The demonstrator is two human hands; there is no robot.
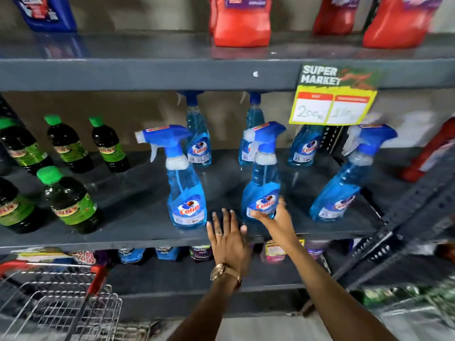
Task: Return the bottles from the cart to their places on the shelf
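glossy clear plastic spray bottle (262, 193), dull grey painted metal shelf (138, 217), shiny wire cart (61, 308)

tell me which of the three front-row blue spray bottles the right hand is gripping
The middle front-row blue Colin spray bottle: the right hand wraps its base. The left front bottle and the tilted right front bottle stand untouched.

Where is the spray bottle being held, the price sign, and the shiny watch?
held spray bottle (261, 193), head view, blue body
price sign (332, 104), head view, yellow lower part
watch (219, 271), head view, its face
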